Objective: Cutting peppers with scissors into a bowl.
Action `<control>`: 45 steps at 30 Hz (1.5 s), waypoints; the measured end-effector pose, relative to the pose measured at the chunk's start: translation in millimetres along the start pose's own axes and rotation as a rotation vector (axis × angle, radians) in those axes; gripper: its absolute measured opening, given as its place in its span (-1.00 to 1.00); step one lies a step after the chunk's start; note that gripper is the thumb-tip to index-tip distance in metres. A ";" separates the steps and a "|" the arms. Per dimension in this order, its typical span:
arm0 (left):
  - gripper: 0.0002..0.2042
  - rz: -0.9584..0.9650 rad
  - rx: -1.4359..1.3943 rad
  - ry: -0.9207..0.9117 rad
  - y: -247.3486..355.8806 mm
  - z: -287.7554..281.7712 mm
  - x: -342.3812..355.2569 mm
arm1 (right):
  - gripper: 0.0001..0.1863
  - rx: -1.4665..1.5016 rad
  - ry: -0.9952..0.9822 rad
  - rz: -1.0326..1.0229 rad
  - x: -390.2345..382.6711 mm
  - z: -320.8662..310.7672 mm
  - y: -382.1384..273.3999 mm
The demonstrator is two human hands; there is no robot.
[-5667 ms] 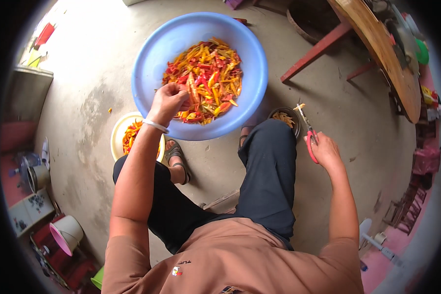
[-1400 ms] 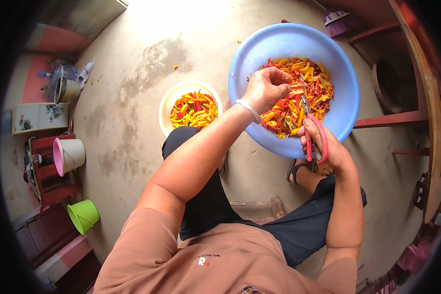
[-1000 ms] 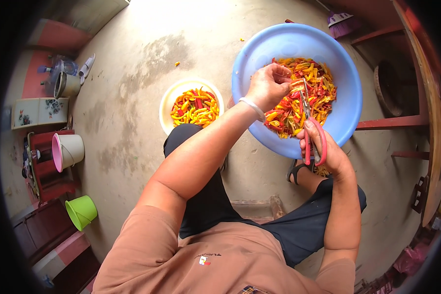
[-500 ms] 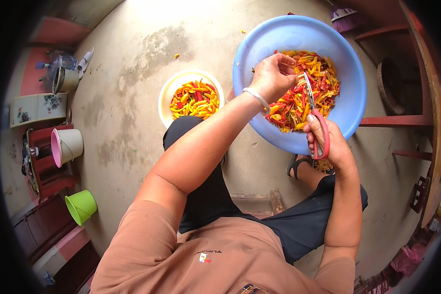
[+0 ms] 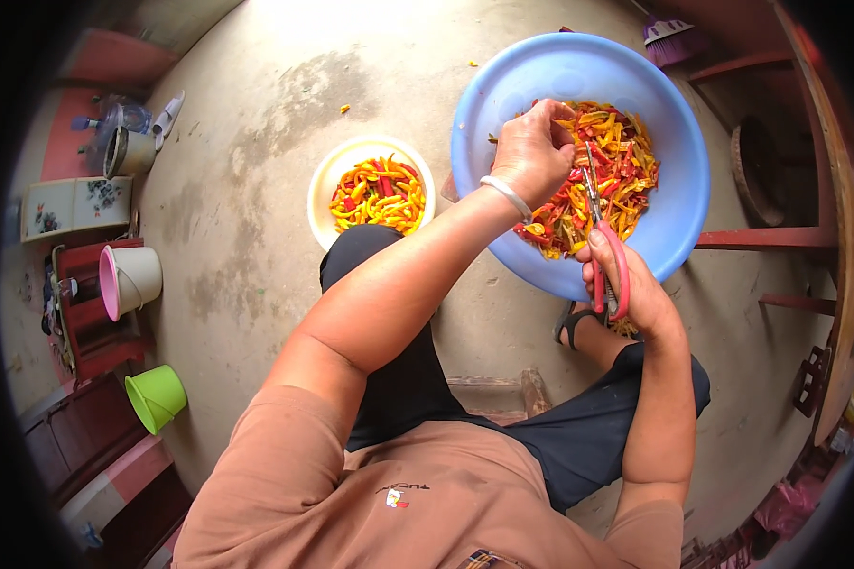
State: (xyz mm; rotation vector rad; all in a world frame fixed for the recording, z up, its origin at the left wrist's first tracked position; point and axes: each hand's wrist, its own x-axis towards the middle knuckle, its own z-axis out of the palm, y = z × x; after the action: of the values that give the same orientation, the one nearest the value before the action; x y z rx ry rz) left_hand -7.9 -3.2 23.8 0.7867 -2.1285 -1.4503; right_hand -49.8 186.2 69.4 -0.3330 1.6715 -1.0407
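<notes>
Over the blue basin (image 5: 669, 114), my left hand (image 5: 536, 156) is closed in a pinch with the fingers bent; what lies between the fingertips is hidden. My right hand (image 5: 640, 284) grips a pair of scissors (image 5: 620, 258) by the red handles at the basin's near rim. Their metal blades point away from me over the peppers, to the right of my left hand. Cut red, yellow and orange chili peppers (image 5: 626, 161) fill the bottom of the basin. Left of it, a smaller pale bowl (image 5: 321, 204) holds whole yellow and red chili peppers (image 5: 380, 194).
A purple broom (image 5: 672, 43) is behind the basin, with wooden furniture (image 5: 769, 235) to the right. Along the left side are a green bucket (image 5: 157, 398) and a pink-and-white bucket (image 5: 133, 280). A low wooden stool (image 5: 493, 394) shows between my legs.
My right hand and the scissors have drawn slightly toward me and left, and the handles have turned. My left hand has shifted only a little, its fingers curled closer together.
</notes>
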 end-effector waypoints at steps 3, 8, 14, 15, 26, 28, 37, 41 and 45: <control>-0.65 0.008 -0.065 -0.054 3.2 2.4 -1.4 | -0.53 -0.015 0.015 0.023 0.8 -0.7 -0.8; -0.63 -0.119 -0.210 -0.138 0.8 11.0 -0.8 | -0.54 0.018 0.083 0.088 2.4 -4.9 -1.8; -0.70 0.089 0.178 -0.036 -9.7 -1.5 -3.3 | -0.57 -0.052 0.082 0.086 10.1 2.7 -3.8; -0.70 0.243 0.433 -0.001 -11.2 0.7 -7.3 | -0.56 -0.053 0.121 0.104 11.7 -3.3 0.1; -0.73 0.265 0.119 -0.228 47.5 -72.0 -31.2 | -0.53 -0.223 0.347 -0.041 28.0 -16.4 1.1; -0.65 0.137 -0.487 -0.189 18.4 -109.1 -13.3 | -0.53 -0.208 0.374 -0.045 30.7 -20.1 3.5; -0.79 -0.861 0.571 -0.034 -303.6 -170.8 -42.8 | -0.64 -0.177 0.390 -0.031 39.8 -10.0 -2.9; -0.77 -0.991 0.633 0.067 -362.9 -160.3 -43.6 | -0.67 -0.209 0.359 -0.048 46.3 7.4 -9.3; -0.78 -1.090 0.735 0.070 -357.4 -117.0 -17.4 | -0.71 -0.238 0.404 -0.064 48.7 3.3 -1.4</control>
State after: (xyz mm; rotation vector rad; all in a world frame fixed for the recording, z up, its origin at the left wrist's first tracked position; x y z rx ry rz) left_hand 153.5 -173.8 -270.5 2.4905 -2.2396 -0.8978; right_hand -65.5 151.2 39.2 -0.3478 2.1698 -1.0025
